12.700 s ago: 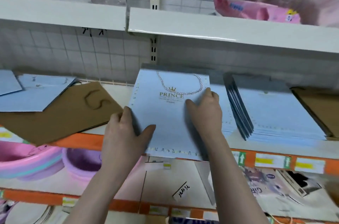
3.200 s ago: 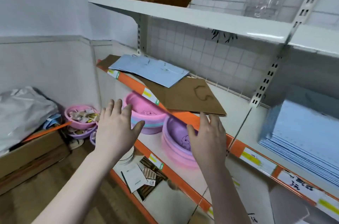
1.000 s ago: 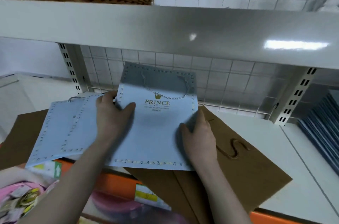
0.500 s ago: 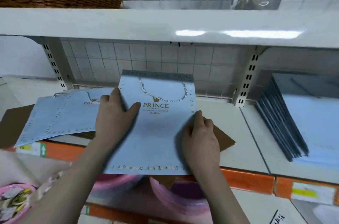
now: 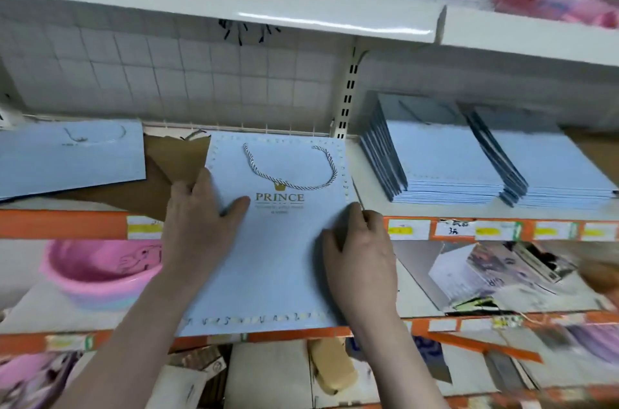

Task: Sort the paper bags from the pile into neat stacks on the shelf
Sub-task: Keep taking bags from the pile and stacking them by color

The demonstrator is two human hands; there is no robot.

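white metal shelf [image 5: 371, 204] with an orange front strip runs across the view, a grid-wire back panel behind it. at three o'clock on it lie two neat stacks of flat pale blue paper bags [image 5: 442, 157], side by side and touching, their dark folded edges fanned toward the left.

at centre, a flat pale blue paper bag with a twisted white cord handle [image 5: 281, 241] is held level, its top edge over the shelf and its lower half overhanging the orange strip toward six o'clock. gold lettering reads "prince" under a small gold crown; a dotted stitch-like border runs round its edges.

at nine o'clock a loose pale blue paper bag [image 5: 70, 157] lies askew on a flat brown kraft paper bag [image 5: 167, 167], which shows between it and the held bag.

at eight o'clock, on the shelf below, sits a round pink plastic basin [image 5: 97, 271].

left hand [image 5: 201, 224] grips the held bag's left edge, thumb laid across its face, fingers under it. right hand [image 5: 361, 257] grips the right edge, thumb on top, fingers curled round the edge.
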